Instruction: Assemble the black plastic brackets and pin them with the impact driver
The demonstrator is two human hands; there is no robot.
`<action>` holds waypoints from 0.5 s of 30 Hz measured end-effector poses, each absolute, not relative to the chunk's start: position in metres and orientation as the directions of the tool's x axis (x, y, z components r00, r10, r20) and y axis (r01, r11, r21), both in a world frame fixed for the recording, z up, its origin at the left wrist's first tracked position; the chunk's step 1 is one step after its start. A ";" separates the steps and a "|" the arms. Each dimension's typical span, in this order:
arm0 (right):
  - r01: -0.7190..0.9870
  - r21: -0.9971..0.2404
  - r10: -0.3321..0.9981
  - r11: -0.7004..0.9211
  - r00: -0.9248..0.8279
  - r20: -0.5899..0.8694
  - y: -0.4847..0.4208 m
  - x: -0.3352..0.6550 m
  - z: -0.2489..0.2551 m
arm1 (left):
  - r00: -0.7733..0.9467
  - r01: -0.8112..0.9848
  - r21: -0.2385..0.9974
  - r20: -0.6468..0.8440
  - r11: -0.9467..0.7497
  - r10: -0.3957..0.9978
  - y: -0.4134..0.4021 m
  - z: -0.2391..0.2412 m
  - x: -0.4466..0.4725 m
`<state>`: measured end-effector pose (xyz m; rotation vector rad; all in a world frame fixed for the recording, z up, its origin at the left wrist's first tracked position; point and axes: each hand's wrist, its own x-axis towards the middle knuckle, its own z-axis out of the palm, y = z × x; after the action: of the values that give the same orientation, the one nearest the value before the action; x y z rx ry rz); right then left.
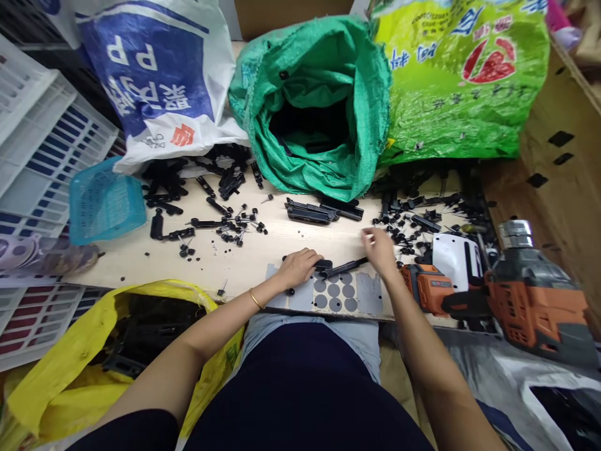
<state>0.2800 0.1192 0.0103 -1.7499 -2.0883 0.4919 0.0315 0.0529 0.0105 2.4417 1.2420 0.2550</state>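
My left hand [298, 265] rests closed on a long black plastic part [339, 268] that lies across a grey plate with round holes [338, 293] at the table's near edge. My right hand [378, 247] hovers just right of that part's far end, fingers pinched together on something too small to make out. Loose black screws and small black parts [407, 233] lie scattered right beside it. A short stack of finished black parts [310, 212] sits a little further back in the middle.
An open green sack [319, 100] stands at the back, between a white-blue bag [159, 75] and a lime bag [460, 81]. A teal basket [106, 199] sits left, a yellow bag [107, 338] near left, orange power drills [526, 294] right.
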 end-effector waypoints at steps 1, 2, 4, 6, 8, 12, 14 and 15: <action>0.912 -0.404 0.994 0.068 -0.027 0.106 0.135 0.285 0.011 | 0.592 0.728 0.448 -0.028 -0.519 0.805 0.053 0.014 0.031; 0.948 -0.317 0.991 0.000 0.042 0.124 0.151 0.287 0.012 | 0.595 0.714 0.487 -0.044 -0.503 0.803 0.056 0.017 0.030; 0.985 -0.162 0.994 -0.052 0.066 0.084 0.174 0.286 0.015 | 0.560 0.700 0.566 -0.057 -0.435 0.827 0.069 0.025 0.022; 0.997 -0.065 0.999 -0.036 0.036 -0.006 0.185 0.280 0.018 | 0.417 0.733 0.605 -0.038 -0.311 0.908 0.095 0.031 0.006; 0.999 -0.026 0.999 -0.023 0.022 -0.050 0.185 0.276 0.022 | 0.176 0.799 0.583 0.006 -0.147 0.984 0.128 0.034 -0.014; 0.993 -0.114 0.999 -0.042 0.040 -0.017 0.163 0.278 0.026 | -0.158 0.876 0.465 0.036 0.123 0.987 0.192 0.026 -0.046; 0.948 -0.306 0.996 -0.082 0.091 0.014 0.146 0.280 0.028 | -0.168 0.871 0.467 -0.006 0.151 0.986 0.210 0.019 -0.054; 0.885 -0.453 0.991 -0.107 0.131 0.021 0.136 0.279 0.029 | -0.149 0.863 0.487 -0.012 0.136 0.989 0.213 0.017 -0.056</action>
<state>0.2789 0.1360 0.0290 -2.0594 -1.8149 0.4126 -0.0558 0.2134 0.0168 1.7915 2.0890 0.5310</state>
